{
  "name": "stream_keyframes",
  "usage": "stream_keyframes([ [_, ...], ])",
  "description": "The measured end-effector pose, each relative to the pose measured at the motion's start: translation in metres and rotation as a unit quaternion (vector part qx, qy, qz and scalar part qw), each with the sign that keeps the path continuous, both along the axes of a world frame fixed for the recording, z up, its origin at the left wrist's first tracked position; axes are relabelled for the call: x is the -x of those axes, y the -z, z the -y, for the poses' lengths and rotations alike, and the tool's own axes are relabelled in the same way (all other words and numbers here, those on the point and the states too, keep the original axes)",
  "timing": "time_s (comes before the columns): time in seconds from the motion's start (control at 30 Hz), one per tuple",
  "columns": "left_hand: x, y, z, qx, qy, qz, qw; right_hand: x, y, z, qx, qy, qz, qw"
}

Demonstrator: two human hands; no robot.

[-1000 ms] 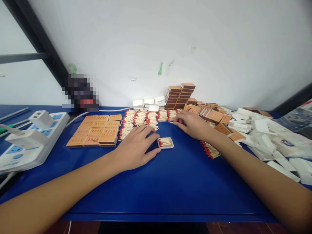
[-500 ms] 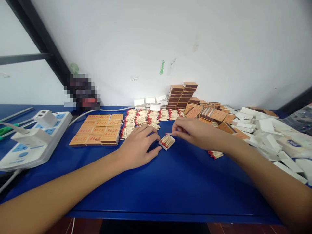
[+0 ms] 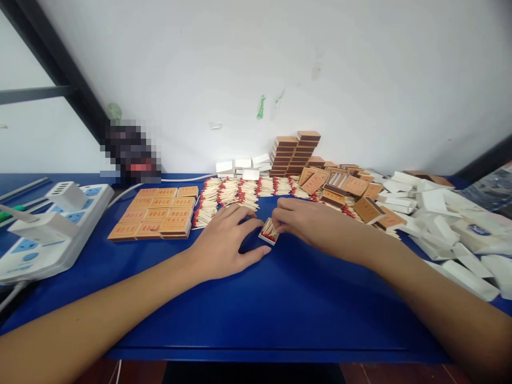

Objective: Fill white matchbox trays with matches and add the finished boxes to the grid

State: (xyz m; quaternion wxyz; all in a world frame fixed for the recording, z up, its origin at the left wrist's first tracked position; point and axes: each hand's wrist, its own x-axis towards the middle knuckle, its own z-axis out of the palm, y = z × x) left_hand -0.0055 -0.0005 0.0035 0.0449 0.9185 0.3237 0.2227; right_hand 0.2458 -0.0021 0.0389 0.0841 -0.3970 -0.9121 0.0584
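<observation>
A small white matchbox tray (image 3: 268, 232) full of red-tipped matches lies on the blue table (image 3: 256, 314), turned at an angle. My right hand (image 3: 306, 220) rests its pinched fingertips on the tray's right end. My left hand (image 3: 228, 240) lies flat on the table just left of the tray, its index finger and thumb spread around the tray's left side. Behind them runs a row of loose match bundles (image 3: 240, 193).
Orange matchboxes (image 3: 156, 212) are laid in a grid at the left, and more stand stacked (image 3: 295, 152) at the wall. Loose orange sleeves (image 3: 352, 194) and white trays (image 3: 440, 224) are heaped at the right. A white power strip (image 3: 44, 226) sits far left.
My right hand came left from the match row to the tray with matches pinched in it. The tray turned from square to slanted and shifted slightly left. The left hand stayed put.
</observation>
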Motion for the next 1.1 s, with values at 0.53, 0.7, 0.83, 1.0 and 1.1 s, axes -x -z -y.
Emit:
stream_keyframes([
  [0.53, -0.002, 0.003, 0.001, -0.016, 0.008, 0.02, 1.0, 0.003, 0.002, -0.006, 0.055, 0.039, -0.033, 0.997],
  [0.7, -0.002, 0.001, 0.002, -0.017, 0.005, 0.012, 1.0, 0.003, 0.001, -0.011, 0.066, 0.076, -0.032, 0.994],
  [0.83, 0.001, 0.001, 0.0, -0.016, -0.002, 0.006, 1.0, -0.007, 0.012, -0.033, -0.008, 0.109, -0.05, 0.993],
  [1.0, 0.002, 0.002, -0.002, -0.018, 0.0, 0.004, 1.0, -0.006, 0.029, -0.052, -0.047, 0.127, 0.009, 0.991],
  [1.1, 0.002, 0.002, -0.002, -0.023, 0.002, 0.002, 1.0, -0.002, 0.033, -0.055, -0.058, 0.127, 0.01, 0.99],
])
